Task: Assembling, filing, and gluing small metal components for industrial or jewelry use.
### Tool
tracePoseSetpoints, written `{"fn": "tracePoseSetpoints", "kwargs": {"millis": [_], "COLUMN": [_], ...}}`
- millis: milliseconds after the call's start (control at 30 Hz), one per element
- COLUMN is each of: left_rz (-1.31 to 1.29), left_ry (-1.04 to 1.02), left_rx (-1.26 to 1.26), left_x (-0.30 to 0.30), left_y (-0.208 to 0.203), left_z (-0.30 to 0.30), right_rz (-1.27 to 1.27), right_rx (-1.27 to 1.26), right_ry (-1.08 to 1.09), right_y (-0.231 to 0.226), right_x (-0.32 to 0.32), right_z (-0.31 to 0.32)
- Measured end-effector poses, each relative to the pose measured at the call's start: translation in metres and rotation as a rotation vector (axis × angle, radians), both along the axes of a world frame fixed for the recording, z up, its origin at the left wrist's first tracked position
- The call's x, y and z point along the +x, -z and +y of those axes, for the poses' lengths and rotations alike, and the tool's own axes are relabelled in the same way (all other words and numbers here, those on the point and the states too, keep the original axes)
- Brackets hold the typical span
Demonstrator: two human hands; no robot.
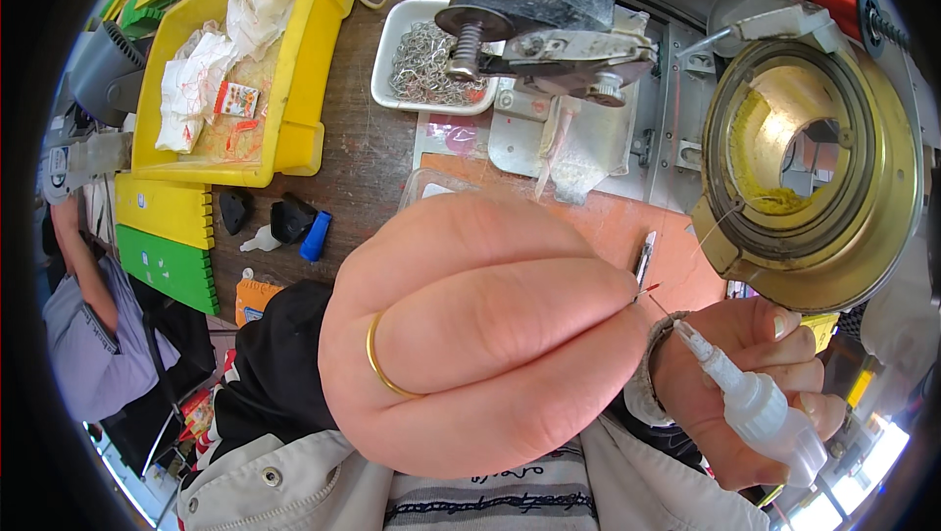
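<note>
The left hand (480, 335), with a plain gold ring on one finger, is raised close to the camera at the centre of the frame, so that it fills the middle; its fingers are closed tight together at the right end, and a tiny red-tipped thin piece (649, 289) is seen projecting from the pinch, presumably held up near the eyes because it is so small. The right hand (755, 394), at the lower right, is wrapped shut around a small translucent white plastic squeeze bottle (760, 411); the bottle's fine nozzle is aimed up and to the left, just beside the red-tipped piece, so that the two tips are brought together.

A round brass-coloured metal ring fixture (814, 168) with yellowish residue inside lies at the upper right; a white rectangular tray of small silvery metal parts (423, 60) and a yellow plastic bin holding crumpled white plastic bags (235, 70) are set on the brown wooden tabletop (363, 149) along the top.

Much of the tabletop and an orange mat (618, 222) is hidden behind the left hand; what exactly is pinched cannot be made out beyond its red tip; whether the nozzle touches it cannot be told; the bottle's base is cut off near the frame's rim.
</note>
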State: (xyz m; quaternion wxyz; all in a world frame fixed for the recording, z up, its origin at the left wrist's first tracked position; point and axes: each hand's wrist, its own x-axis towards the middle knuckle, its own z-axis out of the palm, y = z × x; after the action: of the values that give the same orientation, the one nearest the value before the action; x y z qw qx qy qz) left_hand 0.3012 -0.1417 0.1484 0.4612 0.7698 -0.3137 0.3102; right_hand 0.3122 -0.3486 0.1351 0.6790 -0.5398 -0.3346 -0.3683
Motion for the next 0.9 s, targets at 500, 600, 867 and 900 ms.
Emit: {"fn": "tracePoseSetpoints", "kwargs": {"millis": [500,600,867,900], "left_rz": [-0.020,-0.018,-0.006,-0.009], "left_ry": [0.009,0.003,0.007,0.009], "left_rx": [0.009,0.018,0.004,0.002], "left_x": [0.002,0.000,0.002,0.002], "left_y": [0.002,0.000,0.001,0.001], "left_z": [0.001,0.001,0.000,0.000], "right_rz": [-0.085,-0.115,-0.111,-0.100], "right_rx": [0.210,0.224,0.186,0.172], "right_ry": [0.079,0.049,0.021,0.015], "right_y": [0.003,0.004,0.002,0.002], "right_x": [0.002,0.003,0.007,0.006], "right_z": [0.023,0.023,0.020,0.019]}}
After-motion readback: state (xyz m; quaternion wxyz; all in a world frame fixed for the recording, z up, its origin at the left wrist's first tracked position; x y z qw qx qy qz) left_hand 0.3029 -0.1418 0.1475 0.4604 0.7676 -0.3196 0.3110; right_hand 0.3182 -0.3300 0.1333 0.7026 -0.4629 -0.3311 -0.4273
